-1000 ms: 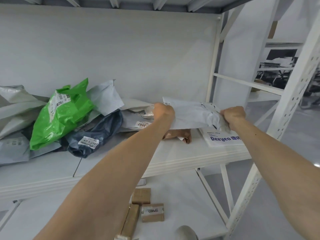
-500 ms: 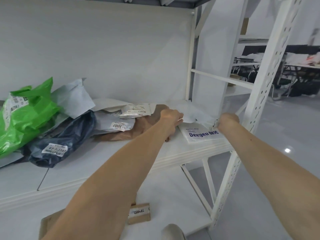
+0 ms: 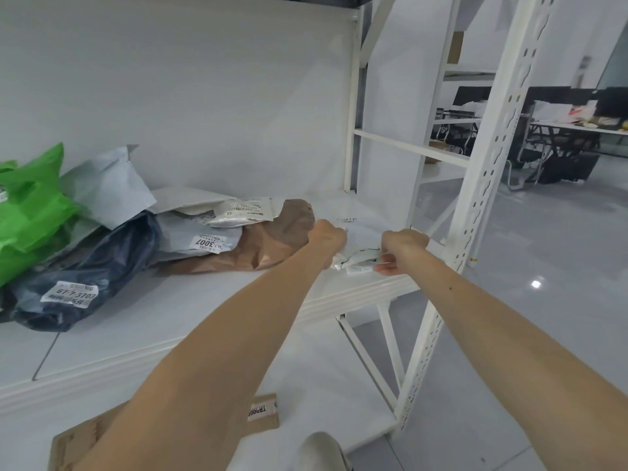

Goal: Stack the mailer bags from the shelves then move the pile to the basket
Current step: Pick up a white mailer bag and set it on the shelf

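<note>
A white mailer bag (image 3: 362, 244) lies flat at the right end of the white shelf (image 3: 190, 311). My left hand (image 3: 328, 237) grips its left edge and my right hand (image 3: 401, 248) pinches its right front corner. To the left lies a heap of mailers: a brown bag (image 3: 268, 243), a grey bag labelled 3007 (image 3: 200, 239), a small silver bag (image 3: 243, 212), a dark blue bag (image 3: 91, 270), a pale grey bag (image 3: 108, 188) and a green bag (image 3: 29, 212). No basket is in view.
A white perforated upright (image 3: 489, 185) stands just right of my right hand. Cardboard boxes (image 3: 261, 414) sit on the lower shelf. Beyond the rack, desks and chairs (image 3: 560, 141) stand on a glossy grey floor.
The white bag, held up off the shelf a second ago, now lies flat on top of the printed white mailer, which is covered. The view has swung to the right.
</note>
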